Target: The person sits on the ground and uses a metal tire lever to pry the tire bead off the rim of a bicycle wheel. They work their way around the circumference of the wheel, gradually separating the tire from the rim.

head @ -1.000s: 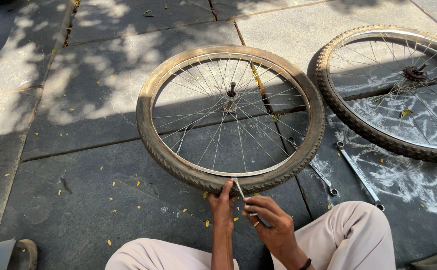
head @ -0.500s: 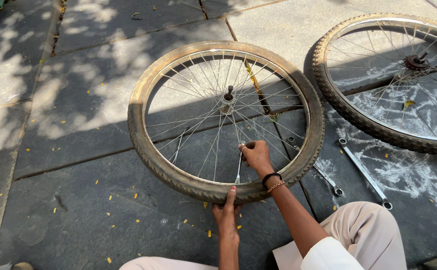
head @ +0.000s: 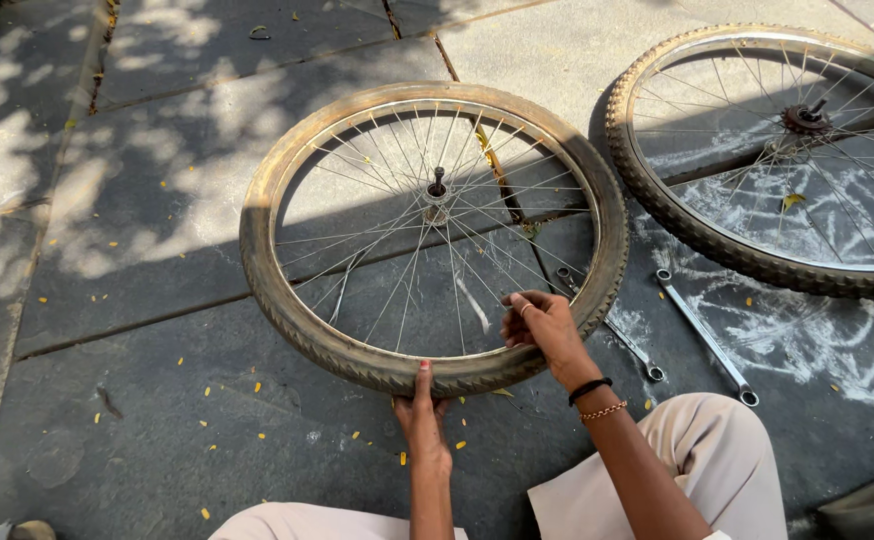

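Note:
A bicycle wheel with a worn, dusty tyre (head: pixel 257 250) lies flat on dark stone paving, hub (head: pixel 438 187) up. My left hand (head: pixel 423 415) grips the near edge of the tyre, thumb on top. My right hand (head: pixel 540 322), with a ring and two wrist bands, reaches over the rim at the near right. Its fingers are pinched shut around a spoke (head: pixel 477 262) close to the rim. Anything else inside that hand is hidden.
A second wheel (head: pixel 657 195) lies at the back right, partly out of view. Two long spanners (head: pixel 702 335) (head: pixel 629 345) lie between the wheels on chalky white marks. My knees in light trousers (head: pixel 717 450) frame the near edge. Yellow leaf bits dot the paving.
My right hand has gone from in front of the tyre, where it held a slim metal tool, out over the rim to the spokes. My left hand has stayed at the near tyre edge.

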